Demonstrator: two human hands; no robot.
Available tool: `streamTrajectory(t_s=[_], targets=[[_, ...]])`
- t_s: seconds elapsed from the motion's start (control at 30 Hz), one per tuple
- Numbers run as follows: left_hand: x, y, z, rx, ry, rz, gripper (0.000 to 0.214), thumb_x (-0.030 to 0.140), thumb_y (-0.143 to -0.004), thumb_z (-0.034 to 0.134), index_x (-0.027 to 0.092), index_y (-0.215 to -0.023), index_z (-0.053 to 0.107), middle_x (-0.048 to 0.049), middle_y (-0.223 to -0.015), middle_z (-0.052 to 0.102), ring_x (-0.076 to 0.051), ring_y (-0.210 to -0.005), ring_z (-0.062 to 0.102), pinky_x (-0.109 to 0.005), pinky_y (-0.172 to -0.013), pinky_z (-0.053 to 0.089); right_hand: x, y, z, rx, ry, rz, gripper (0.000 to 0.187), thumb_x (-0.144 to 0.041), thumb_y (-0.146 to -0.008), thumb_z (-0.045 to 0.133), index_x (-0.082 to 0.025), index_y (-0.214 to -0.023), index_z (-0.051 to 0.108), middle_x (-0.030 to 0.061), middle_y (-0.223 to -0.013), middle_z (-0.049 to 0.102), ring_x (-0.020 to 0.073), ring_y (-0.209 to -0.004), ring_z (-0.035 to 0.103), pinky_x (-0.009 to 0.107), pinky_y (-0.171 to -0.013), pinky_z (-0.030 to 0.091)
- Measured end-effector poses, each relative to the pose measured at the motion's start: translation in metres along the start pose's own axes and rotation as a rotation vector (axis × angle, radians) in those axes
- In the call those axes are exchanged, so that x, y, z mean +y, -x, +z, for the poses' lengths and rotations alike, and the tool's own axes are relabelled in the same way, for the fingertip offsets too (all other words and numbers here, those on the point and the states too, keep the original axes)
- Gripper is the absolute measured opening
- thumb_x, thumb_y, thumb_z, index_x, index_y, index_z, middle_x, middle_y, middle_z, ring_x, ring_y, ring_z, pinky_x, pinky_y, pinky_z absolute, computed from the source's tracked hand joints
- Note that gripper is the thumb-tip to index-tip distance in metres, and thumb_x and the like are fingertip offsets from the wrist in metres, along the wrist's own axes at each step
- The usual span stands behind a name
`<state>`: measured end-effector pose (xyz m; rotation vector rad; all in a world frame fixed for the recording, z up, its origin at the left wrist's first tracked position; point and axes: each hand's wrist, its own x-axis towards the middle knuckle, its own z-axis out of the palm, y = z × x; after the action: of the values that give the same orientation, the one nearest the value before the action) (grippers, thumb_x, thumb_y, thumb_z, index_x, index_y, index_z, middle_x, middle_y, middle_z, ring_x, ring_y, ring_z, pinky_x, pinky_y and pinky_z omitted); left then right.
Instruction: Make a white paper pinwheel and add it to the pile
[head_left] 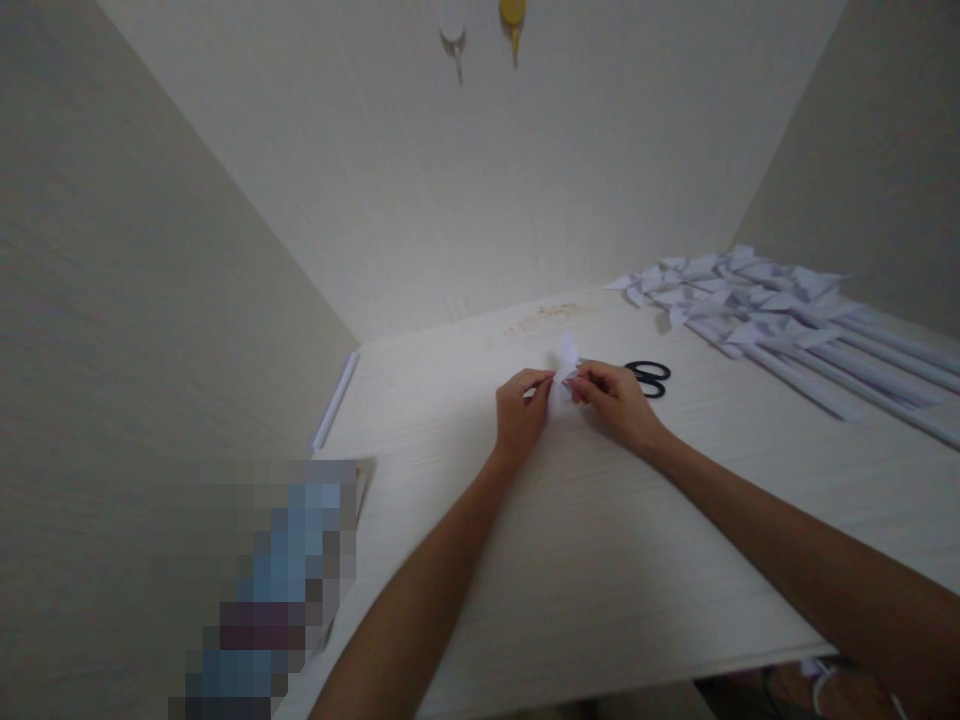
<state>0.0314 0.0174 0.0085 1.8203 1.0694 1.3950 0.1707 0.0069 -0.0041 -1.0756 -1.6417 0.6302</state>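
Observation:
A small white paper pinwheel [568, 360] with pointed folds is held between both hands above the table's middle. My left hand [521, 408] pinches its left side between thumb and fingertips. On its right side, the thumb and fingers of my right hand [611, 395] close on the paper near its centre. The fingers partly cover the pinwheel, so its inner folds are hidden. Just beyond my right hand lie scissors [654, 372] with black handles, their blades hidden behind the hand.
Several white paper pinwheels [772, 325] on rolled paper sticks lie piled at the right. A white paper tube [335, 400] rests along the left wall. A blurred-out object [292, 560] stands at the front left. Two hooks, one white [452, 28], one yellow [513, 14], hang on the back wall.

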Motion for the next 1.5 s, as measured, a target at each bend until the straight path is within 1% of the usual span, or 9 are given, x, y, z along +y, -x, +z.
streamTrajectory(t_s=[0.13,0.23,0.37,0.5,0.77,1.17,1.4,1.5], targets=[[-0.001,0.001,0.000,-0.014,-0.042,0.042,0.014,0.013,-0.072,0.049,0.015,-0.072,0.063,-0.0054,-0.074,0.062,-0.012,-0.070,0.056,-0.018,-0.049,0.045,-0.002,0.000,-0.001,0.001,-0.004,0.014,0.019,-0.024,-0.076,0.045,-0.017,-0.058,0.048,-0.0023,-0.055,0.046,0.0104,-0.053,0.042,0.023,-0.052,0.032],[-0.003,0.001,-0.002,-0.046,-0.100,0.115,0.014,0.013,-0.073,0.048,0.016,-0.073,0.061,-0.0051,-0.074,0.062,-0.012,-0.069,0.056,-0.018,-0.049,0.044,-0.005,0.001,-0.002,0.016,0.044,-0.004,0.020,-0.023,-0.075,0.045,-0.017,-0.057,0.047,-0.0024,-0.055,0.045,0.0105,-0.053,0.042,0.023,-0.053,0.031],[-0.007,0.001,-0.004,-0.089,-0.209,0.231,0.014,0.013,-0.074,0.046,0.016,-0.074,0.060,-0.0047,-0.074,0.061,-0.011,-0.069,0.055,-0.019,-0.053,0.044,-0.006,0.002,-0.002,0.029,0.108,-0.012,0.017,-0.022,-0.075,0.045,-0.016,-0.059,0.050,-0.0022,-0.054,0.045,0.0107,-0.052,0.041,0.024,-0.051,0.030],[-0.010,0.001,-0.004,-0.115,-0.296,0.288,0.015,0.014,-0.076,0.045,0.016,-0.073,0.059,-0.0045,-0.074,0.061,-0.011,-0.069,0.054,-0.021,-0.057,0.044,-0.004,0.003,-0.002,0.026,0.151,-0.010,0.017,-0.021,-0.074,0.046,-0.016,-0.058,0.049,-0.0025,-0.052,0.045,0.0104,-0.051,0.040,0.023,-0.050,0.028],[-0.011,0.002,-0.005,-0.164,-0.361,0.281,0.015,0.013,-0.077,0.045,0.016,-0.074,0.059,-0.0033,-0.075,0.060,-0.010,-0.069,0.053,-0.020,-0.060,0.043,-0.004,0.004,-0.002,0.013,0.179,0.004,0.017,-0.021,-0.073,0.045,-0.016,-0.056,0.048,-0.0028,-0.050,0.043,0.0100,-0.049,0.038,0.023,-0.049,0.027],[-0.010,0.002,-0.006,-0.190,-0.358,0.245,0.015,0.014,-0.077,0.044,0.016,-0.073,0.059,-0.0033,-0.075,0.060,-0.011,-0.069,0.053,-0.021,-0.061,0.042,-0.003,0.003,-0.002,-0.001,0.213,-0.005,0.020,-0.019,-0.071,0.046,-0.017,-0.051,0.044,-0.0042,-0.047,0.039,0.0091,-0.047,0.035,0.023,-0.048,0.025],[-0.011,0.002,-0.006,-0.153,-0.407,0.249,0.016,0.012,-0.076,0.043,0.015,-0.070,0.057,-0.0029,-0.071,0.059,-0.011,-0.067,0.052,-0.021,-0.059,0.041,0.000,0.001,-0.002,0.000,0.181,0.038,0.019,-0.022,-0.071,0.047,-0.016,-0.054,0.051,-0.0037,-0.047,0.045,0.0098,-0.047,0.039,0.024,-0.049,0.028],[-0.012,0.001,-0.005,-0.124,-0.411,0.244,0.016,0.011,-0.075,0.042,0.015,-0.069,0.056,-0.0028,-0.070,0.058,-0.011,-0.067,0.051,-0.021,-0.059,0.041,0.002,0.000,0.000,0.004,0.076,0.091,0.019,-0.026,-0.072,0.050,-0.016,-0.056,0.054,-0.0025,-0.048,0.050,0.0105,-0.047,0.043,0.024,-0.049,0.031]])
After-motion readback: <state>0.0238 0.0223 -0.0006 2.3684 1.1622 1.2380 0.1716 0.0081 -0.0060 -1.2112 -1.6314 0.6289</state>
